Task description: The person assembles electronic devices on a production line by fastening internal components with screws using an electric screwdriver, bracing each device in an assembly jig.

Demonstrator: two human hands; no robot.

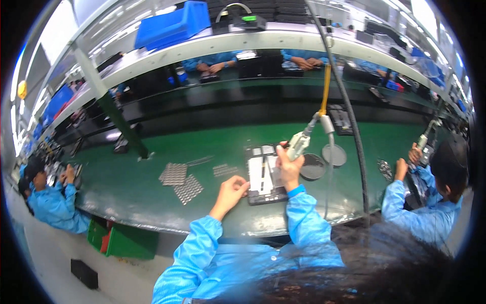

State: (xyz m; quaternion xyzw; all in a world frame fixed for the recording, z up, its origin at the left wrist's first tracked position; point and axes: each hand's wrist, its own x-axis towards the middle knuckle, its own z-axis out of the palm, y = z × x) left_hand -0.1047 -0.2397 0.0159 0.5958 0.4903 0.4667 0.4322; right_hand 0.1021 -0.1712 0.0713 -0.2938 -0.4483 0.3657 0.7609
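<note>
In front of me on the green bench lies a black rectangular device tray (268, 197) with white panels inside. My right hand (290, 172) is wrapped around a pale electric screwdriver (297, 145), held tilted over the tray's upper right part; its tip is hidden. A cord and a yellow strap run up from the tool. My left hand (231, 193) is closed, thumb and fingertips together against the tray's left edge. Whatever is pinched there is too small to tell. Right of the tray sit a round dark dish (312, 167) and a grey round dish (334, 155).
Perforated metal-looking sheets (189, 190) and tweezers (200, 160) lie to the left. A thick black cable (354, 131) hangs at right. A post (119, 121) stands at left below a shelf (243, 38). Co-workers sit at left (53, 200) and right (430, 202); others' hands show across the bench.
</note>
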